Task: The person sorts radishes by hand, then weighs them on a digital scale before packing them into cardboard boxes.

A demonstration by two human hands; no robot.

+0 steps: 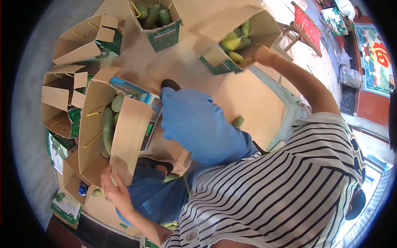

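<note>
My left hand [117, 191] grips the near edge of an open cardboard box [131, 138], fingers on one side of the board and thumb on the other. Inside that box lie long green melons [108, 126] resembling thick cucumbers, beside yellow rope handles. Under or against the box is a scale [154, 118] with a lit green display. Stretched out to the far right, my right hand [263, 56] holds the rim of a second cardboard box [221, 65]. This one is tilted and slightly blurred, with green and yellowish melons [235, 41] in it. The right fingertips are partly hidden.
Another box [163, 37] of green melons stands at the top. Open boxes [76, 43] with yellow handles line the left side. A single melon [237, 121] lies by my knee. A red-seated stool [306, 29] stands at upper right, with another person [346, 9] beyond.
</note>
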